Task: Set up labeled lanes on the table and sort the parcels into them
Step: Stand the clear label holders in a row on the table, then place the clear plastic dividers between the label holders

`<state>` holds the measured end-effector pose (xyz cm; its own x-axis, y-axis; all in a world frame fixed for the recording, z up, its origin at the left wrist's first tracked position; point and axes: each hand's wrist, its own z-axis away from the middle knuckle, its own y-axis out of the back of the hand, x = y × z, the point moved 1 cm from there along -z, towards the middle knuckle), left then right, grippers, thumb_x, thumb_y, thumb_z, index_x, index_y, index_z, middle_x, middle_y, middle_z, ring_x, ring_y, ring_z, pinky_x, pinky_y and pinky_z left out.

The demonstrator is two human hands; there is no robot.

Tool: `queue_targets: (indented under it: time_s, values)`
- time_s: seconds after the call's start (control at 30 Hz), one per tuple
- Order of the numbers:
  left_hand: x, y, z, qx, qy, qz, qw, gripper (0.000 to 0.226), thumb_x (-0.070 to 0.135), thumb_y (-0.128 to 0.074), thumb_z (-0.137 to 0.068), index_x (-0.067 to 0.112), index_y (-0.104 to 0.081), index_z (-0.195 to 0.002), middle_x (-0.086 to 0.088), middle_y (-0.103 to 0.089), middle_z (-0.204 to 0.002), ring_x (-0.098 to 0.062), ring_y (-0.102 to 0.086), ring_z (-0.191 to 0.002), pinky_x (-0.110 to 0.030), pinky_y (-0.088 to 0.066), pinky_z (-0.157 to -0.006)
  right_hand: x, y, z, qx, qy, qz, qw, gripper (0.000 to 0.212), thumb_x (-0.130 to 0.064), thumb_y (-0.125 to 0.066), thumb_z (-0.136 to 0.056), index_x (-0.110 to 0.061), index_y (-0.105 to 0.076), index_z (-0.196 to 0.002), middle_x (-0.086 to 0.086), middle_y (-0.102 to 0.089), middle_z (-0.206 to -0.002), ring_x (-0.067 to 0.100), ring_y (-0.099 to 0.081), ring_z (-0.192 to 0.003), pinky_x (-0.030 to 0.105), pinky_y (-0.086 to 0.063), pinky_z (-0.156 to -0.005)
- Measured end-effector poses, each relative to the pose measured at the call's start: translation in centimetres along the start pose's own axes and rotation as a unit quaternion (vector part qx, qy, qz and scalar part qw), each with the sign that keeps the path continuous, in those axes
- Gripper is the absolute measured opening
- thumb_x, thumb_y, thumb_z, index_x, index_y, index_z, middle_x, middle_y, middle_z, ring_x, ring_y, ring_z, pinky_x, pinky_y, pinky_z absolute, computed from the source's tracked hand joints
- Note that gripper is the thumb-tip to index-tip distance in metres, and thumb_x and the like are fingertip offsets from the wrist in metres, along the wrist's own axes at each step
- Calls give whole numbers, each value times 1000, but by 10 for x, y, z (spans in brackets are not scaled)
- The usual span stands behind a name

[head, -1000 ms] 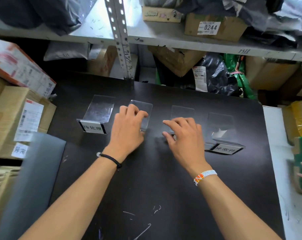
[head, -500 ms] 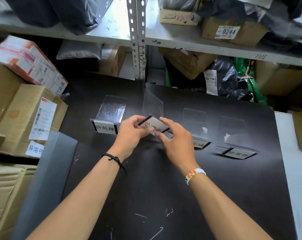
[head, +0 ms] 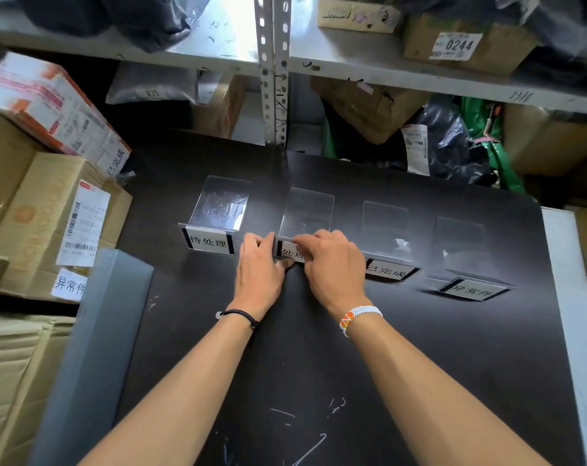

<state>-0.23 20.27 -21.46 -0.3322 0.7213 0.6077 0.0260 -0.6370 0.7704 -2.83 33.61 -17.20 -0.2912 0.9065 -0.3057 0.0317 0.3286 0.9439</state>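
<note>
Left hand (head: pixel 258 275): pinching the left end of the second sign stand (head: pixel 306 213) at its front label strip, thumb low near the table (head: pixel 319 381), fingers curled round the corner. Right hand (head: pixel 332 267): fingers curled over the right part of the same strip, covering most of the label; only two printed characters readable. Both hands closed on the stand, neither spread wide.

Location of stand: centre of frame, second from left in a row of four, base apparently down on the table, clear back plate rising toward the upper frame. Just beside the first stand (head: pixel 218 206) on the left; third stand (head: pixel 386 230) and fourth stand (head: pixel 460 243) to the right, each with a label facing the lower frame.

Handling, judged from appearance: thin clear plastic, so probably very light, stiff and smooth; likely to skate on the dark table or tip if nudged high on the back plate. Prone to scratches and fingerprints; may crack if flexed. Best held low, at both ends of the label strip, and slid rather than lifted for alignment.

Parcels: cardboard boxes (head: pixel 50 223) stacked at left edge of frame, more on the shelf (head: pixel 420 82) in the upper frame; none in the lanes yet.
</note>
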Motion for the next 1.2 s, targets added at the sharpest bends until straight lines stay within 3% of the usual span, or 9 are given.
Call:
queue_targets:
  time_s: [0.33,0.6,0.77,0.87,0.97,1.1,1.2]
  values:
    - [-5,2,3,12,6,34,999,31,22,-73,-95,10,-66,-123,-3,-45,-102,-32,-59,-98,-34,-41,-78,-1,-5,-5,-28,9,-46,999,22,-18,-65,-100,-28,-78,-115,-2,-72,-94,28,-61,-87,31,-39,-58]
    - [-10,9,3,-4,8,24,1000,35,25,-69,-99,16,-62,-132,-7,-52,-108,-32,-60,-96,-33,-40,-77,-8,-3,0,-26,-13,-46,999,17,-26,-63,-103,-29,-77,-111,-3,-72,-93,27,-65,-87,32,-46,-57]
    - [-8,11,5,-13,8,21,1000,36,25,-70,-98,15,-63,-131,-7,-54,-107,-32,-60,-98,-33,-42,-78,-6,2,-1,-62,-12,-29,998,24,-34,-55,-107,-31,-73,-123,-4,-72,-106,25,-64,-101,36,-51,-69]
    - [-7,18,11,-14,11,36,999,48,23,-74,-94,15,-57,-139,-8,-56,-115,-31,-60,-104,-36,-45,-84,-8,9,1,-64,-8,1,998,30,-39,-64,-101,-27,-71,-128,-1,-72,-111,29,-63,-106,42,-47,-80]
    - [-6,33,27,-5,2,28,1000,55,20,-73,-96,16,-52,-146,-7,-56,-122,-28,-61,-109,-36,-48,-91,-14,17,10,-18,11,33,999,34,-40,-75,-92,-24,-73,-122,-1,-73,-107,29,-64,-102,43,-47,-76]
    - [0,69,54,35,-33,34,998,52,21,-71,-98,18,-53,-147,-3,-57,-116,-20,-63,-100,-30,-51,-88,-37,40,25,24,34,-6,999,39,-39,-76,-91,-22,-71,-126,-1,-72,-116,26,-65,-109,43,-50,-79]
    - [4,101,78,91,-62,14,994,50,20,-71,-98,15,-56,-145,-4,-59,-118,-20,-63,-105,-30,-51,-92,-63,52,37,22,62,-54,996,43,-37,-74,-93,-20,-69,-132,1,-70,-128,26,-64,-120,43,-52,-88]
